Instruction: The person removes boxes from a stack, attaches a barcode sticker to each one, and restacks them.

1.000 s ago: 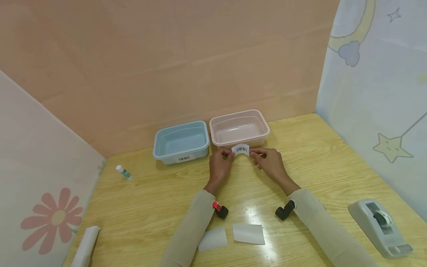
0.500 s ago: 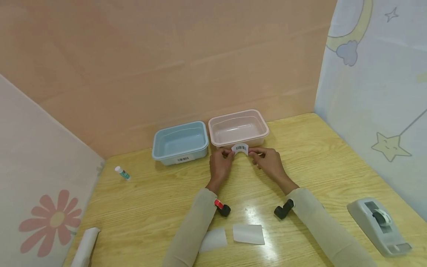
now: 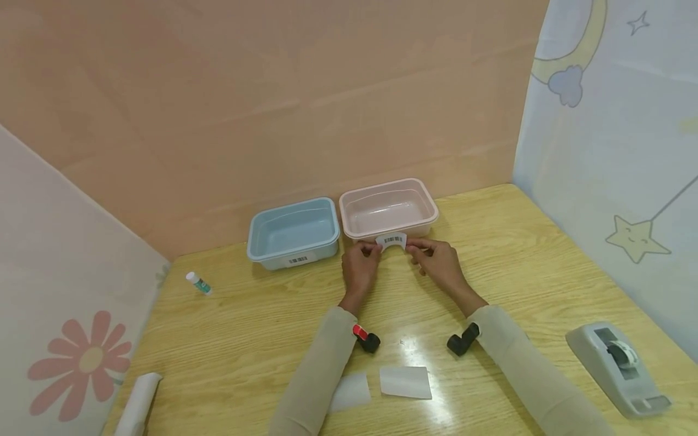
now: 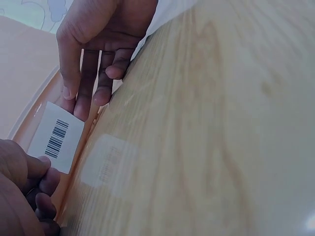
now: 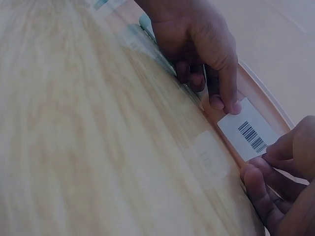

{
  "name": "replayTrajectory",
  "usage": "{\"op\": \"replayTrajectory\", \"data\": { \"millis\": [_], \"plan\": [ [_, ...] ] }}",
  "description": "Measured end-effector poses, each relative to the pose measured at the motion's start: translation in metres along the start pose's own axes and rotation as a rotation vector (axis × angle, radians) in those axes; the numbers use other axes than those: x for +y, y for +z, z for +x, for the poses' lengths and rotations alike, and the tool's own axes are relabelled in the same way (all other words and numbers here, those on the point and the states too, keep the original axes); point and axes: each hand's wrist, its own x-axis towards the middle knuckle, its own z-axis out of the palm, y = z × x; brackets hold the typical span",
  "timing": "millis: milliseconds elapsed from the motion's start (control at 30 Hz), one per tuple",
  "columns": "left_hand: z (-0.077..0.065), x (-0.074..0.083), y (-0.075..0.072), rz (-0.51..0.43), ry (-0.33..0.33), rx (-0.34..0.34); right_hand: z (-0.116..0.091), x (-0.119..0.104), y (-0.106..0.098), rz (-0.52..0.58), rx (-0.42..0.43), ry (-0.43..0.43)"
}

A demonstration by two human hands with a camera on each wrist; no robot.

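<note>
"While both sleeves (image 3: 316, 369) reach forward over the desk (image 3: 262, 327), what does the left grip (image 3: 360, 269) hold?"

"One end of a white barcode label (image 3: 391, 238), pinched narrowly between thumb and fingers."

"And the right grip (image 3: 440, 266)?"

"The opposite end, pinched likewise. Between them the label bows up at its middle, its printed side facing the person."

"Where is it, exactly?"

"Right at the front wall of the pink tub (image 3: 387, 215); whether its back touches the plastic, one cannot tell."

"What is beside that tub?"

"A blue tub (image 3: 294, 229), just to the left, with a barcode sticker (image 3: 298, 260) on its front."

"And elsewhere?"

"A glue stick (image 3: 199, 283) near the desk's left edge, a white roll (image 3: 137, 402) closer in, two paper slips (image 3: 405, 383) between the forearms, one partly hidden by the left sleeve, and a grey tape dispenser (image 3: 618, 378) on the right."
</note>
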Motion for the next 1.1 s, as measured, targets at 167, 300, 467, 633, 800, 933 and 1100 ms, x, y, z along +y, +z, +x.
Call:
{"op": "replayTrajectory", "data": {
  "millis": [167,300,467,633,800,933,1100],
  "plan": [
    [0.0008,-0.0013,0.0022,-0.014,-0.023,0.01,0.0007,0.0018,0.0003,0.026,0.006,-0.005],
    [0.0001,-0.0022,0.0037,-0.014,-0.048,0.017,-0.0004,0.0024,0.0013,0.041,0.011,0.0],
    [-0.0006,-0.0003,0.0051,-0.003,-0.065,0.024,-0.0023,0.0014,-0.0003,0.097,0.02,0.003],
    [0.0001,0.0029,0.0066,0.034,-0.087,0.029,-0.0029,-0.0002,-0.0032,0.113,0.01,-0.015],
    [0.001,0.0051,0.0075,0.059,-0.108,0.039,-0.0009,0.0004,-0.0039,0.079,-0.002,-0.014],
    [0.0013,0.0052,0.0081,0.073,-0.118,0.052,0.0009,0.002,-0.0038,0.052,-0.013,-0.01],
    [0.0007,0.004,0.0088,0.085,-0.122,0.063,0.0011,0.0022,-0.0028,0.02,-0.023,-0.012]
  ]
}}
